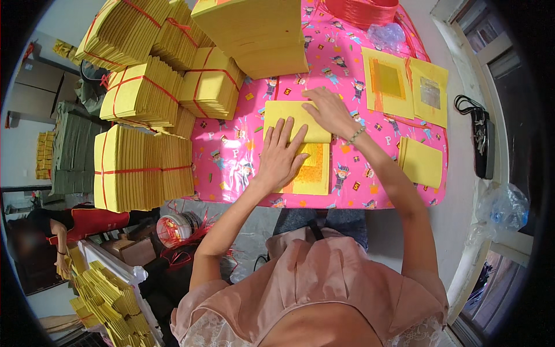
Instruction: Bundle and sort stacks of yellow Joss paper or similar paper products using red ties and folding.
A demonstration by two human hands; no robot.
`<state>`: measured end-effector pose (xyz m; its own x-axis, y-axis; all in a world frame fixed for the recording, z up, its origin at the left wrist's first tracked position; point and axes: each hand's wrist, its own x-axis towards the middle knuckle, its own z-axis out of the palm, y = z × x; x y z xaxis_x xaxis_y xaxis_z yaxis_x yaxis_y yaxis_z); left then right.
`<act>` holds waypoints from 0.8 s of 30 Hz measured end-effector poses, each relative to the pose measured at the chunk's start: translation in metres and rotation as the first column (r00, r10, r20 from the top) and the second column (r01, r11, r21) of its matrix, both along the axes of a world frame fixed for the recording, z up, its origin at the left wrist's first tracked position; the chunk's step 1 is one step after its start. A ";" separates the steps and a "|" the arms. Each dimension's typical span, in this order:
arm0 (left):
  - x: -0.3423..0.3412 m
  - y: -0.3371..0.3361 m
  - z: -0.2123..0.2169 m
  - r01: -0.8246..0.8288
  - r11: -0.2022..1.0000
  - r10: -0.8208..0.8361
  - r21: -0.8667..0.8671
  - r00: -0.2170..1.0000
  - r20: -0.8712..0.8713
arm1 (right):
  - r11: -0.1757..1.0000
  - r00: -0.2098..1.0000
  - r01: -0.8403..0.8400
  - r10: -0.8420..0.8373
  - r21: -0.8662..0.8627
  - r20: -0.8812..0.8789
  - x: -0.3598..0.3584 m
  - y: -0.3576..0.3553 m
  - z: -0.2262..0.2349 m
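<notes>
A yellow sheet of joss paper, with an orange and gold patch, lies near the table's front edge. Its far part is covered by a plain yellow fold or second sheet; I cannot tell which. My left hand rests flat on the papers, fingers spread, across the plain layer's near edge. Over the far right corner of the plain layer lies my right hand, its fingers stretched leftward along the far edge. A beaded bracelet circles my right wrist.
Yellow bundles tied with red string line the table's left, beside a tall yellow stack. Loose patterned sheets and a small yellow pile lie right. Red ribbon sits far back. A person in red and black works lower left.
</notes>
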<state>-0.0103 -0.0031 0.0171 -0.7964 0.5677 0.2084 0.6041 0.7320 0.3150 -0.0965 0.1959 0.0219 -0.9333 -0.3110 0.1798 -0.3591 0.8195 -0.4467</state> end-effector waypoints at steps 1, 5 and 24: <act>0.000 0.001 0.000 -0.001 1.000 0.001 0.000 1.000 0.009 | 0.999 1.000 -0.023 0.022 -0.023 -0.008 0.000 -0.003 -0.007; -0.001 0.001 -0.003 0.006 1.000 -0.006 -0.014 1.000 -0.001 | 0.998 0.999 -0.050 0.050 -0.040 -0.001 -0.003 -0.006 -0.017; -0.002 -0.002 -0.009 0.014 0.999 -0.012 -0.030 0.998 0.060 | 0.993 0.992 -0.091 0.097 0.072 -0.079 0.099 -0.014 -0.006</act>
